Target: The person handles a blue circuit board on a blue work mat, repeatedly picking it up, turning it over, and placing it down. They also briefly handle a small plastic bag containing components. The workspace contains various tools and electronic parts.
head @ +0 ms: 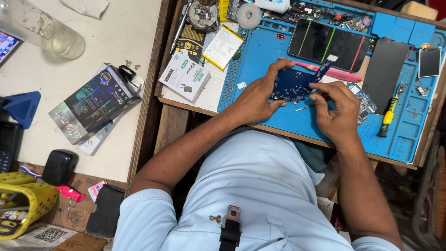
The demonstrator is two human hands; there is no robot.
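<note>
— Head view: what is each hand doing?

— The left hand [253, 95] holds a dark blue circuit board [290, 83] over the blue work mat [260, 56], fingers curled over the board's far edge, thumb under its near edge, so that grip is pressed together on the board. The right hand [337, 111] pinches thin metal tweezers [304, 108] between thumb and forefinger.

— Where does the board lie from the tweezers?

— Just to the left of the right hand and slightly toward the far edge of the tabletop. The tweezer tips point left, at the board's near edge, very near it; I cannot tell whether they touch. The board's long axis runs left to right, rising toward the far right where a narrow blue strip [323, 69] sticks out from it.

— Which hand is nearer?

— The left one, since it carries the board; the right one comes in from the side.

— And around them?

— A pink tool [346, 74] lies just beyond the board, a dark phone screen [330, 44] with coloured lines toward the far edge, and a yellow-handled screwdriver [388, 116] near the right edge of the mat. A white card box [185, 74] sits at the tabletop's left edge.
</note>
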